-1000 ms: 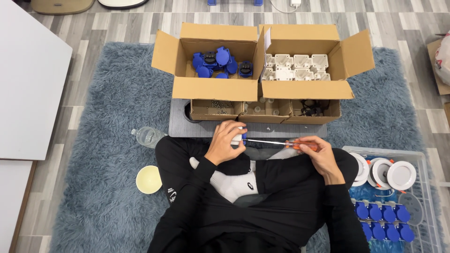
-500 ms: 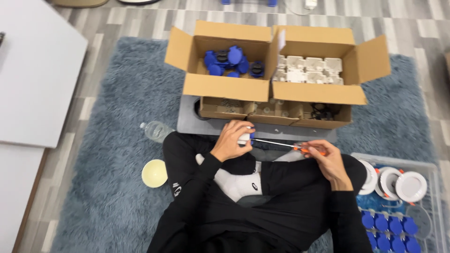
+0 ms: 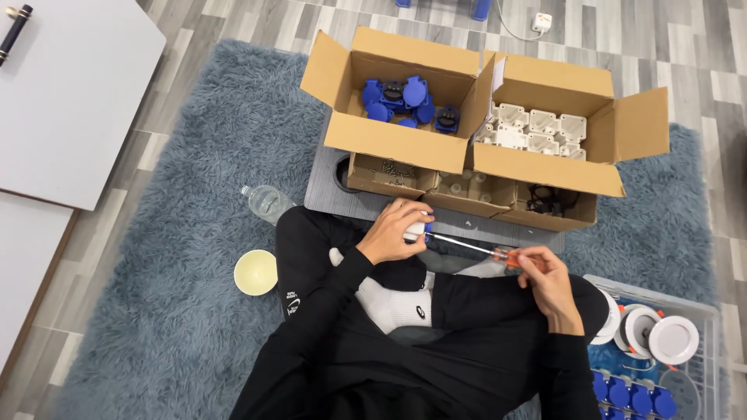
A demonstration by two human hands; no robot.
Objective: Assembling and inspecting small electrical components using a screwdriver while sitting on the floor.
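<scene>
Screwdriver [image 3: 467, 245]: thin metal shaft, orange handle. Long axis near horizontal, tip pointing left into small white-blue part [image 3: 416, 229]. Left hand [image 3: 397, 233] fingers wrapped around part; right hand [image 3: 545, 280] fingers pinching handle.

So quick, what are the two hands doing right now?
Left hand: closed around a small white and blue part.
Right hand: closed on the screwdriver.

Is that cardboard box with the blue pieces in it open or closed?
Open. The left cardboard box has its flaps folded outward, so the blue parts inside show from above.
</scene>
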